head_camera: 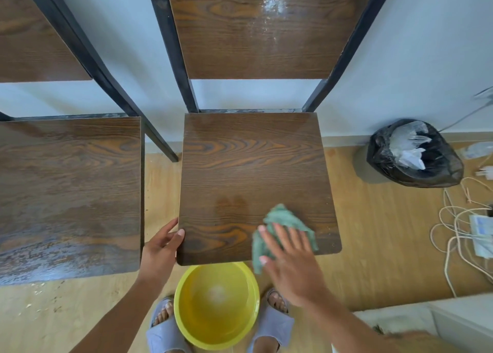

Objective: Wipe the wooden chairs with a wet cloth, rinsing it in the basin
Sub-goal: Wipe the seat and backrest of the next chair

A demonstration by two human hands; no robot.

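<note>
View from above, looking down at a wooden chair w/ dark metal frame; its seat is the landmark here. Right hand lies flat, fingers spread, pressing a crumpled green cloth onto the seat's near-right corner; part of the cloth hangs over the seat's front edge. Hand is blurred but reads as open, palm down on the cloth, not fisted. Left hand clasps the seat's near-left corner: thumb on top of the wood, fingers curled round the side edge.

A damp patch darkens the seat just left of the cloth. The chair's backrest, beyond the seat, shows a whitish wet sheen near its top.

Yellow basin sits on the floor just in front of the seat's front edge, betw. the person's two feet in grey slippers; water inside looks clear.

A 2nd wooden chair stands left of the seat, close beside it, its own seat streaked w/ wet marks at the front.

Right of the seat, well apart, a black bin bag stands by the wall; further right, a tangle of white cables lies on the wood-look floor.
</note>
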